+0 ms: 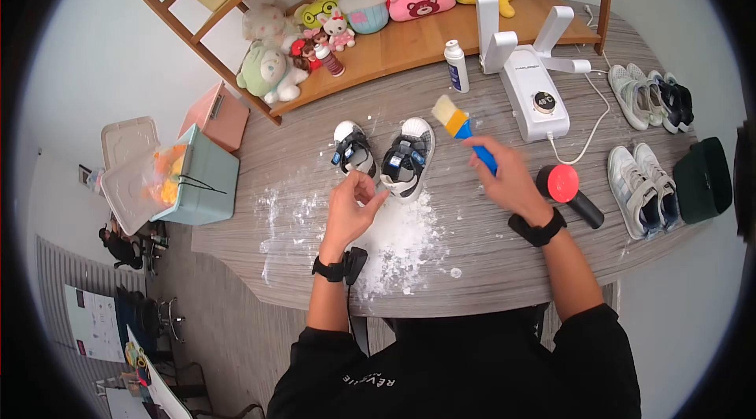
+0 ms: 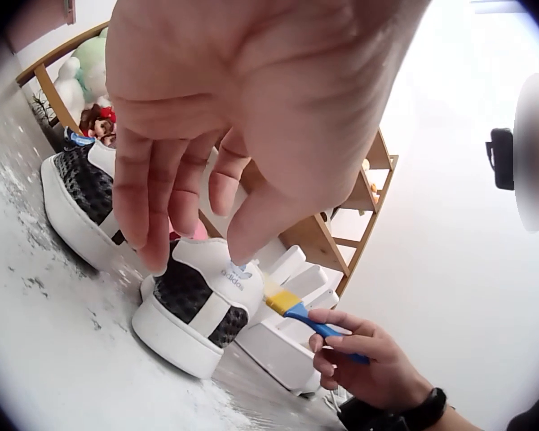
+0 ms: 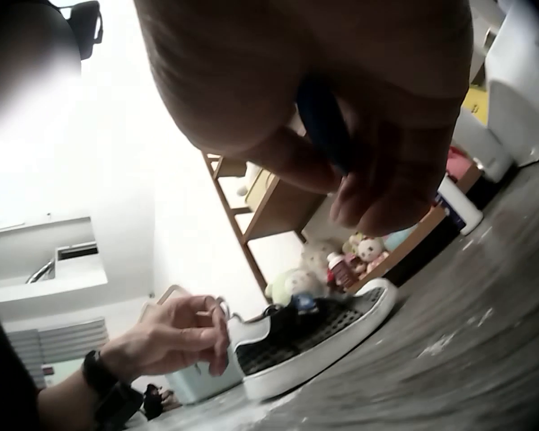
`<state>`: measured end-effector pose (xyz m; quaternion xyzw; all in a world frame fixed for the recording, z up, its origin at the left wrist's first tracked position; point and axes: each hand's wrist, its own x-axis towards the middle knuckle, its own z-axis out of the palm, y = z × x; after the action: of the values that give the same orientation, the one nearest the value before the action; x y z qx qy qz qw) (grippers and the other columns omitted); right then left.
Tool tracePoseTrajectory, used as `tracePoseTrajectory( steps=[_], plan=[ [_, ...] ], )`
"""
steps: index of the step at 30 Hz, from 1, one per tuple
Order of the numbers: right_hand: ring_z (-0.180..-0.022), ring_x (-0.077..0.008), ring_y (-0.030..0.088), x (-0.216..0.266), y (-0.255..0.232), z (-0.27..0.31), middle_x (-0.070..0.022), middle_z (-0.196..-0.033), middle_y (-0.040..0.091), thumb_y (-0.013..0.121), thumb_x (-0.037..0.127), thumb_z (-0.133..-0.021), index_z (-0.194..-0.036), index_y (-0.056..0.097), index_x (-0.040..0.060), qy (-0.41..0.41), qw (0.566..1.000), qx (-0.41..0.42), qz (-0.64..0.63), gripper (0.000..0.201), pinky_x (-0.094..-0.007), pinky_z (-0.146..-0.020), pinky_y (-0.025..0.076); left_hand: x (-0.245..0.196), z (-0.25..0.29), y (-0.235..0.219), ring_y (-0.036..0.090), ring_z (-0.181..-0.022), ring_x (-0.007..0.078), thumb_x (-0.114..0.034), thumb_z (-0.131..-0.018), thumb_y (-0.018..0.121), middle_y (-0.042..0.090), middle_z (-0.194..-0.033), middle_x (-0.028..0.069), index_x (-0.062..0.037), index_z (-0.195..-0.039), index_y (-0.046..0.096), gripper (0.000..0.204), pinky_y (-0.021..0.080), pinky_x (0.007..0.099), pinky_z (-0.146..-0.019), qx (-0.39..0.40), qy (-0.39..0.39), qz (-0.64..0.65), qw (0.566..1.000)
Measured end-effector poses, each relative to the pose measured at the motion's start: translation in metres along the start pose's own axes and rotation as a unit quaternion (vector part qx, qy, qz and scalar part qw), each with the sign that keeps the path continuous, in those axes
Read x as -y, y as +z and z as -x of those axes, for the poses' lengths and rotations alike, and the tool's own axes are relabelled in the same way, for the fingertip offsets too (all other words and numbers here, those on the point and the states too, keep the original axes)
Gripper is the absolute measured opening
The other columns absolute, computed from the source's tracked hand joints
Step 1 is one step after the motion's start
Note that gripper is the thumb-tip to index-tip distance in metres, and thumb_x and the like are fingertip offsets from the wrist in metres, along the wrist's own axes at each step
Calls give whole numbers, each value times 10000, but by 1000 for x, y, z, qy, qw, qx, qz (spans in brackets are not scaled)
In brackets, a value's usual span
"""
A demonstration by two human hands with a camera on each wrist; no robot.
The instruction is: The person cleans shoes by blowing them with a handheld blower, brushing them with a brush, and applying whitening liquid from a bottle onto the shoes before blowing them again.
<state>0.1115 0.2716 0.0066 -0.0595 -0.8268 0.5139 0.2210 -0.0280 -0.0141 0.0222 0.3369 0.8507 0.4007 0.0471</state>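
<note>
Two small black-and-white sneakers stand side by side on the table, toes pointing away: one on the left (image 1: 350,140) and one on the right (image 1: 411,143). My left hand (image 1: 351,209) hovers at the heel of the right sneaker, fingers loosely bent. In the left wrist view its thumb tip overlaps the white heel (image 2: 226,268), with a gap between thumb and fingers. My right hand (image 1: 513,185) grips a paintbrush (image 1: 465,130) by its blue handle, pale bristles pointing up and away, to the right of the shoes. White powder (image 1: 402,238) lies spread around and behind the heels.
A white shoe dryer (image 1: 535,92) with upright arms and a cord stands back right, beside a white bottle (image 1: 456,68). A red-and-black round-headed tool (image 1: 563,184) lies near my right wrist. More shoes (image 1: 634,183) line the right edge. Plush toys (image 1: 272,72) fill a wooden shelf (image 1: 425,45) behind.
</note>
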Motion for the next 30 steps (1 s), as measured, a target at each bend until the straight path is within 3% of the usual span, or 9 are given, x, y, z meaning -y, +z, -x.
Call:
tracePoseTrajectory(
  steps=[7, 9, 10, 12, 16, 18, 20, 25, 30],
  plan=[
    [-948, -183, 667, 22, 11, 10, -112, -1162, 715, 760, 112, -897, -1370, 562, 84, -12, 981, 61, -186, 514, -307, -829, 534, -17, -5, 33, 742, -782, 245, -398, -669, 968, 738, -884, 153, 58, -1302, 571, 876, 557, 318, -677, 2, -24, -93, 995],
    [-1030, -185, 670, 20, 15, 11, -110, -1268, 685, 821, 155, -867, -1420, 510, 77, -7, 962, 79, -260, 639, -312, -877, 540, -10, -14, 37, 735, -738, 238, -437, -638, 973, 733, -845, 150, 77, -1268, 594, 898, 553, 327, -661, -17, 1, -83, 996],
    [-1030, -185, 670, 18, 18, 11, -110, -1268, 685, 821, 155, -867, -1420, 510, 77, -7, 963, 80, -259, 639, -312, -877, 540, -9, -18, 36, 730, -725, 231, -415, -638, 973, 733, -826, 147, 77, -1244, 612, 860, 552, 324, -661, -24, -38, -89, 995],
    [-1034, -171, 692, 10, 26, 13, -98, -1203, 719, 818, 189, -888, -1370, 565, 69, -8, 966, 41, -254, 557, -307, -860, 549, -17, -24, 33, 713, -688, 190, -309, -668, 945, 725, -765, 120, 75, -1166, 662, 690, 546, 310, -646, -37, -75, -106, 991],
    [-982, -162, 715, -4, 18, 4, -102, -1097, 749, 760, 189, -948, -1292, 616, 32, 47, 983, -33, -173, 405, -292, -819, 557, 5, -21, 27, 704, -715, 163, -231, -670, 907, 737, -844, 126, 86, -1188, 664, 654, 560, 293, -665, -13, -71, -49, 996],
    [-847, -128, 702, -1, 14, 1, -101, -966, 756, 688, 211, -1010, -1244, 656, 5, 48, 936, -108, -330, 314, -258, -752, 545, 10, -18, 26, 696, -706, 148, -227, -677, 904, 744, -907, 129, 95, -1220, 643, 683, 557, 280, -662, -7, -68, -16, 998],
    [-798, -112, 675, 4, 10, 1, -109, -958, 753, 655, 248, -1032, -1257, 663, -1, 44, 943, -106, -312, 335, -245, -720, 527, 10, -15, 29, 685, -713, 132, -227, -687, 911, 744, -1005, 139, 106, -1287, 599, 754, 550, 268, -655, -4, -50, 2, 999],
    [-664, -67, 572, 6, 6, 3, -67, -826, 715, 575, 370, -1071, -1262, 698, 1, 70, 957, -82, -270, 433, -216, -610, 458, -5, -17, 35, 674, -728, 120, -262, -697, 930, 742, -927, 110, 82, -1205, 635, 680, 537, 255, -665, -16, -95, -35, 995],
    [-578, -52, 497, 3, 1, 3, 22, -655, 537, 542, 415, -1079, -1162, 750, 0, 116, 967, -86, -208, 472, -222, -524, 383, 18, -9, 31, 659, -792, 77, -199, -765, 892, 738, -942, 60, 83, -1117, 676, 500, 522, 235, -711, -36, -135, 134, 981]
  ],
)
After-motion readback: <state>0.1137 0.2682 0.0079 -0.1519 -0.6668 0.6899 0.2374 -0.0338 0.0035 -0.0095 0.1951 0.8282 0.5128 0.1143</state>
